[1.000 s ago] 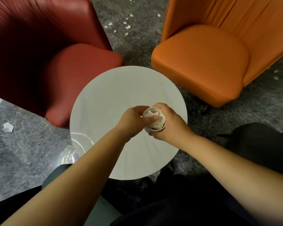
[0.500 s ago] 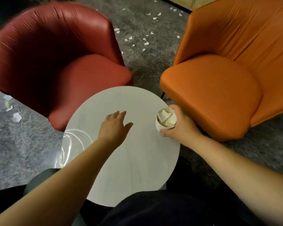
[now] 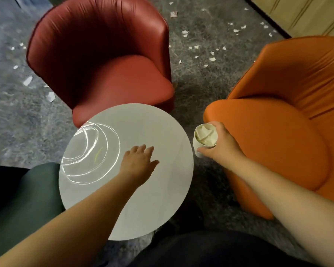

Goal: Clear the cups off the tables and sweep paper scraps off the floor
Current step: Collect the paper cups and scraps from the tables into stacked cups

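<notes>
Head view: a white paper cup (image 3: 201,145) stuffed with crumpled paper is gripped by the right hand (image 3: 221,144), fingers curled round its wall, and it is held just off the right edge of the round white bench (image 3: 143,199), above the carpet between the bench and the orange chair (image 3: 278,132). The cup-clearing step appears to be in hand; the next move is judged to call for the cup to be carried upright to a bin (none is in sight) so that the paper is not spilled. The left hand (image 3: 138,162) is stretched over the bench top, palm down, fingers straight and loosely spread, nothing held; contact with the surface cannot be told. Paper scraps (image 3: 212,59) are scattered on the floor beyond the red chair (image 3: 108,60), so the sweeping is not yet done
</notes>
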The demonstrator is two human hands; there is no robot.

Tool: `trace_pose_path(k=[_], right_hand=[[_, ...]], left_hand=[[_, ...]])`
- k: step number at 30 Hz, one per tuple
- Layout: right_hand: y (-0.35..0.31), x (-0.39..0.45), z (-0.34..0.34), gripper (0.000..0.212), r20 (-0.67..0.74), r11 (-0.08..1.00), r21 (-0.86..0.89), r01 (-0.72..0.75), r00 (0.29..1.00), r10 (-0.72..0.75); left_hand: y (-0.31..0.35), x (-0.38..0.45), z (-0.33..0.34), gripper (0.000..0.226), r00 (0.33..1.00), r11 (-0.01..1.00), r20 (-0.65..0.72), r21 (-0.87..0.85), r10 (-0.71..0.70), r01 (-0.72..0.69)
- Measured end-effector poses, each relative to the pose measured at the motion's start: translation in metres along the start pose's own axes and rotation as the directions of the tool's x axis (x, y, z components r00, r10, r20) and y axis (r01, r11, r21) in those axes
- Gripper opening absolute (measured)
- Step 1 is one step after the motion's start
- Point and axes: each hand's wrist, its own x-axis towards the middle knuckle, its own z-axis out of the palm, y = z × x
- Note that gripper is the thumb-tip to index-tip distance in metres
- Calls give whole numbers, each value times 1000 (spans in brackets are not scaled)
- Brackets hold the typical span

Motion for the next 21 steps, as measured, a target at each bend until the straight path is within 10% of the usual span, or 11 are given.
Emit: trace_pose_path(k=[21], right_hand=[[47,54,-78,76,-139,990,106,-94,984,109]], left_hand=[[88,108,-70,57,974,975,-91,94,208,-199]])
